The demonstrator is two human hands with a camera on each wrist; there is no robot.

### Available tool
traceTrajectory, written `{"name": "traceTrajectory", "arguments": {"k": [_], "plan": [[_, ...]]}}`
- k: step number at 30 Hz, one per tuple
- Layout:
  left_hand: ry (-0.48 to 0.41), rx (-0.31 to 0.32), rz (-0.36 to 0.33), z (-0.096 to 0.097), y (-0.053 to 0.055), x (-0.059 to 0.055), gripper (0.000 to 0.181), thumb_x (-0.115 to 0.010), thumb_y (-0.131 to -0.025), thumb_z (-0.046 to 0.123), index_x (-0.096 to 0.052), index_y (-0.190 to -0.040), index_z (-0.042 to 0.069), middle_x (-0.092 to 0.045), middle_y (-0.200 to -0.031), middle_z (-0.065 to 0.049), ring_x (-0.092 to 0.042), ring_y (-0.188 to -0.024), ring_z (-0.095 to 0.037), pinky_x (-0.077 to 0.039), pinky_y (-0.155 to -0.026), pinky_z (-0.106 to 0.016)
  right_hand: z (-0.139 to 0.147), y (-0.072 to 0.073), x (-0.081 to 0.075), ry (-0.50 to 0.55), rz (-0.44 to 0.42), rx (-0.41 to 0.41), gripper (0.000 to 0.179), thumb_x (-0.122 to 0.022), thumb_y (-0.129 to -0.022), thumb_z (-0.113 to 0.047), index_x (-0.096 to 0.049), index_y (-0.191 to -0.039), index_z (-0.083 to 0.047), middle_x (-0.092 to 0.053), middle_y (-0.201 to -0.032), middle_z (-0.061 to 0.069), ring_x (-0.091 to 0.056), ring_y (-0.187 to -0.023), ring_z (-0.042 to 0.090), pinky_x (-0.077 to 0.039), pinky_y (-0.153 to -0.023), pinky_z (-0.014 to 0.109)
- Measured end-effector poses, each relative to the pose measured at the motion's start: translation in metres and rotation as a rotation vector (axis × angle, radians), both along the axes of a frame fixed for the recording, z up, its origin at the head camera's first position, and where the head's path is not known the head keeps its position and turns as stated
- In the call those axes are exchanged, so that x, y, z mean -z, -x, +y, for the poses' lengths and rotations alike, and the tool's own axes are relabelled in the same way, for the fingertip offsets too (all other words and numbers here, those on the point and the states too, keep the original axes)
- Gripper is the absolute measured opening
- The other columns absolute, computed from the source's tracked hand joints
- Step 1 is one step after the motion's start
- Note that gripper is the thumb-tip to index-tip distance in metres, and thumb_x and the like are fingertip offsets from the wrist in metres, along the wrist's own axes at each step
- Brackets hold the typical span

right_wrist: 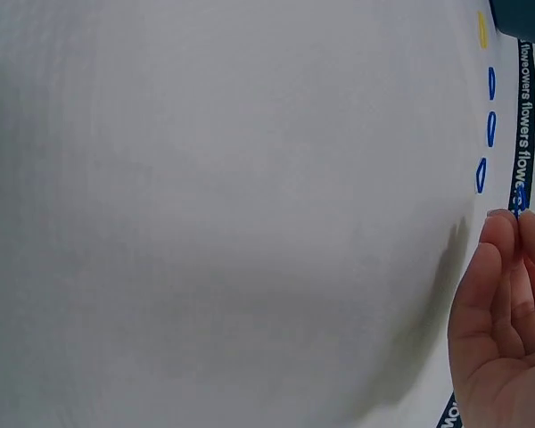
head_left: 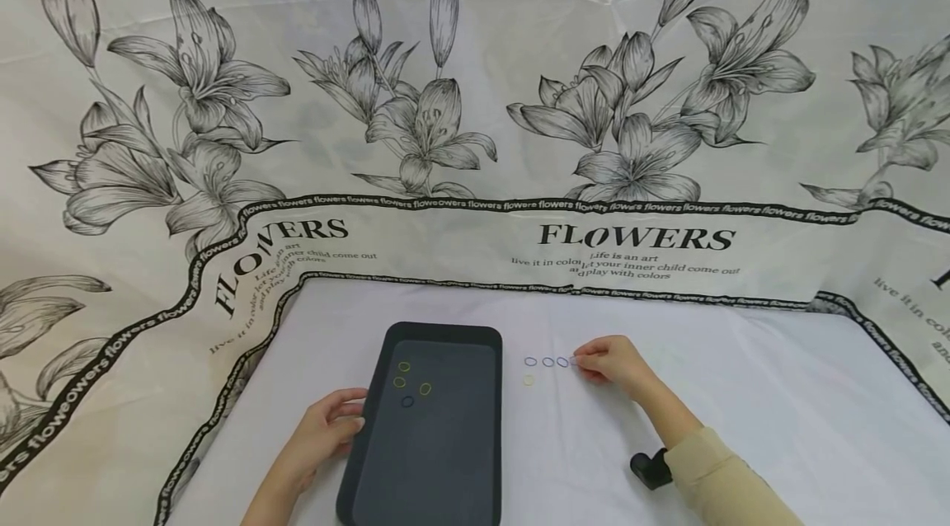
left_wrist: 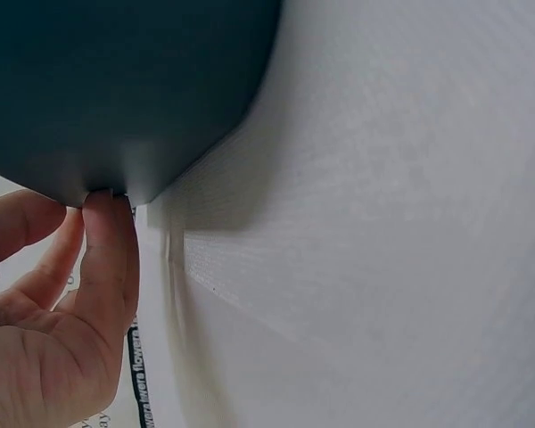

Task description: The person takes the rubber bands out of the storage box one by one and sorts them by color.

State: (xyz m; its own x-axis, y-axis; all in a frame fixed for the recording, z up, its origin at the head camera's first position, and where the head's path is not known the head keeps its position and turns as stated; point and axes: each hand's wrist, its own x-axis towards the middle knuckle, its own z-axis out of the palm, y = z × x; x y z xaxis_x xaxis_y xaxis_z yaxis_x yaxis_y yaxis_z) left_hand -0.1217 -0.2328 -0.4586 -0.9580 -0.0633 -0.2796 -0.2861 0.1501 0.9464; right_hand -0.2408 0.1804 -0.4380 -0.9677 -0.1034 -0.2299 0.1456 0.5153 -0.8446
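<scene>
My right hand pinches a small blue rubber band between thumb and fingertips, just above the white table. To the left of those fingertips, three blue rubber bands lie in a row, with one yellow rubber band below the row's left end. My left hand grips the left rim of a dark tray; the left wrist view shows thumb and fingers at the rim's edge. Inside the tray lie three yellow rubber bands and one dark blue rubber band, toward its far left.
A white cloth covers the table. Beside the right sleeve sits a black object. A flower-printed fabric with a lettered black border hangs behind and along the sides.
</scene>
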Motion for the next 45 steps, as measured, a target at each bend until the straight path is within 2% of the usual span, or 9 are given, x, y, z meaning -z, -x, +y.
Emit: {"name": "traceTrajectory", "arguments": {"k": [12, 20, 27, 32, 38, 45], "plan": [[0.023, -0.017, -0.006, 0.002, 0.0, -0.004, 0.044, -0.058, -0.082, 0.0, -0.052, -0.126, 0.0, -0.062, -0.107, -0.014, -0.062, -0.086, -0.022, -0.05, -0.066, -0.036, 0.002, 0.009, 0.01, -0.049, -0.002, 0.026, 0.016, -0.065, -0.084, -0.004, -0.068, -0.093, 0.008, -0.061, -0.064, 0.002, -0.054, -0.057, 0.011, -0.047, -0.053, 0.024], [0.016, -0.01, -0.009, 0.002, 0.0, 0.0, 0.045, -0.059, -0.082, -0.001, -0.05, -0.127, -0.002, -0.062, -0.107, -0.014, -0.061, -0.085, -0.022, -0.05, -0.066, -0.037, 0.001, 0.011, 0.009, -0.09, -0.023, 0.028, 0.015, -0.066, -0.083, -0.004, -0.068, -0.092, 0.007, -0.059, -0.064, 0.002, -0.053, -0.057, 0.011, -0.046, -0.052, 0.023], [0.025, -0.021, -0.041, 0.0, -0.001, -0.001, 0.045, -0.059, -0.082, 0.0, -0.052, -0.126, 0.001, -0.063, -0.106, -0.012, -0.061, -0.085, -0.021, -0.049, -0.065, -0.036, 0.0, 0.013, 0.01, -0.098, -0.047, 0.013, 0.014, -0.065, -0.083, -0.003, -0.068, -0.093, 0.006, -0.06, -0.067, 0.003, -0.054, -0.058, 0.011, -0.046, -0.054, 0.023], [0.017, -0.007, -0.021, 0.0, 0.001, -0.003, 0.045, -0.059, -0.082, 0.001, -0.052, -0.126, 0.001, -0.062, -0.108, -0.013, -0.061, -0.087, -0.021, -0.05, -0.066, -0.036, 0.0, 0.016, 0.006, -0.089, -0.039, 0.013, 0.015, -0.064, -0.084, -0.004, -0.067, -0.094, 0.007, -0.06, -0.068, 0.004, -0.053, -0.059, 0.012, -0.046, -0.055, 0.024], [0.017, -0.012, -0.028, 0.0, 0.0, -0.003, 0.045, -0.058, -0.082, 0.001, -0.052, -0.127, 0.001, -0.062, -0.108, -0.012, -0.062, -0.088, -0.022, -0.05, -0.067, -0.036, -0.003, 0.017, -0.002, -0.07, -0.057, 0.012, 0.018, -0.063, -0.086, -0.006, -0.067, -0.098, 0.007, -0.062, -0.075, 0.005, -0.054, -0.063, 0.013, -0.047, -0.058, 0.024], [0.02, -0.008, -0.025, 0.001, 0.0, -0.005, 0.044, -0.058, -0.083, 0.001, -0.052, -0.126, 0.001, -0.062, -0.108, -0.013, -0.062, -0.088, -0.022, -0.05, -0.067, -0.036, -0.016, 0.022, -0.014, -0.051, -0.047, 0.008, 0.021, -0.063, -0.086, -0.005, -0.066, -0.102, 0.007, -0.063, -0.078, 0.006, -0.055, -0.065, 0.012, -0.048, -0.061, 0.025]]}}
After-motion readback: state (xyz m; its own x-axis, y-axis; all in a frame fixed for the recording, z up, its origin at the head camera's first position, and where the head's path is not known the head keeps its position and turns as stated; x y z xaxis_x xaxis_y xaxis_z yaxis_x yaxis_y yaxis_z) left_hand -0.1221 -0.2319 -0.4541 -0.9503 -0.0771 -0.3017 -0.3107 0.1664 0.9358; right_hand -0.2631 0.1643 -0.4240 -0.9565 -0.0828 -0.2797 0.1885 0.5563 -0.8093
